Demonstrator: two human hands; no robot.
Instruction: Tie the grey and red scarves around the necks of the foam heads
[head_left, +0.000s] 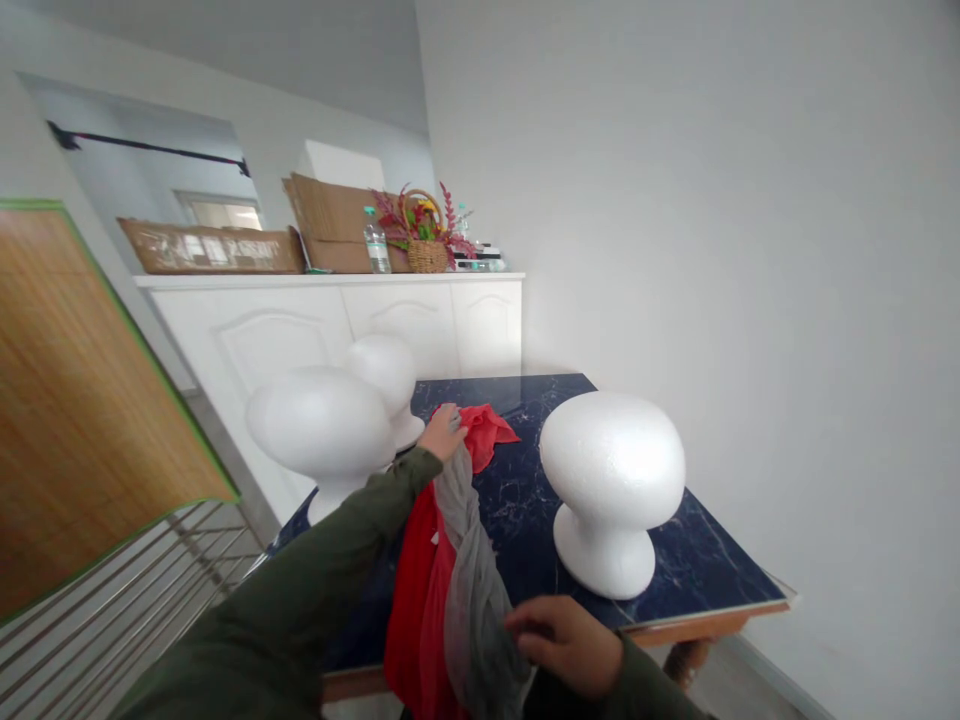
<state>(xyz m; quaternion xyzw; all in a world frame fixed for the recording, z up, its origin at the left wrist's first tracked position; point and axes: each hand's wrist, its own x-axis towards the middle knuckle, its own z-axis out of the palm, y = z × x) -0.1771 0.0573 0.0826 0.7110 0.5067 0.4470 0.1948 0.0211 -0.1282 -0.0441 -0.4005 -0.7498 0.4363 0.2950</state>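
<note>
Stretching between both hands: scarves

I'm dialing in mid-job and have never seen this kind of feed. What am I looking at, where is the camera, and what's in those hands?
There is no machine here: a person works with two bare hands, and the single picture comes from a camera on their head, looking forward and down. The left hand reaches out and grips the top of a grey scarf. The right hand, close to the camera, holds the same scarf lower down. A red scarf lies beside it, trailing over the near edge of the dark marble-patterned table. Three white foam heads stand on the table. Behind is a white cabinet with cardboard boxes and a flower basket.
</note>
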